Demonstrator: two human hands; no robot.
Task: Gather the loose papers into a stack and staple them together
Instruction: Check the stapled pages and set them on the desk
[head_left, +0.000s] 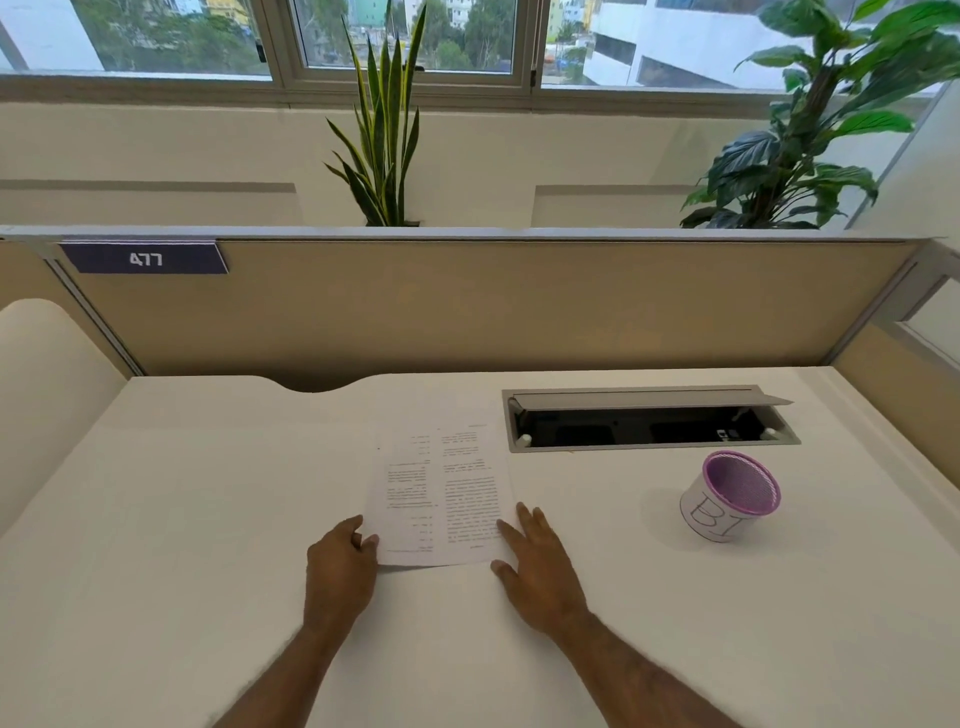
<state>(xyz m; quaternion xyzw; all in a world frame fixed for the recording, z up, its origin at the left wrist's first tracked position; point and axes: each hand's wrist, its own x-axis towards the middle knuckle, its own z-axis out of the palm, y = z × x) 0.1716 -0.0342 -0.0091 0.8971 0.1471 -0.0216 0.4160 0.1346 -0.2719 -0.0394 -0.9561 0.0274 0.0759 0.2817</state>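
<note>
A white tabletop (208, 519) meets a beige partition (467, 306) bearing a dark tag (145, 258) marked 477. An open cable hatch (649, 418) is set into the tabletop. Behind, two leafy plants (384, 135) (810, 130) stand before daylit windows (405, 36).

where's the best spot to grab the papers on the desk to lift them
Take the papers at the near left corner, coming in from the left hand side: they lie flat, and that corner already sits slightly raised off the desk, so fingers can slip under it.

Left hand (340, 564) curled, fingertips pinching, right hand (535, 564) flat, fingers spread
</note>
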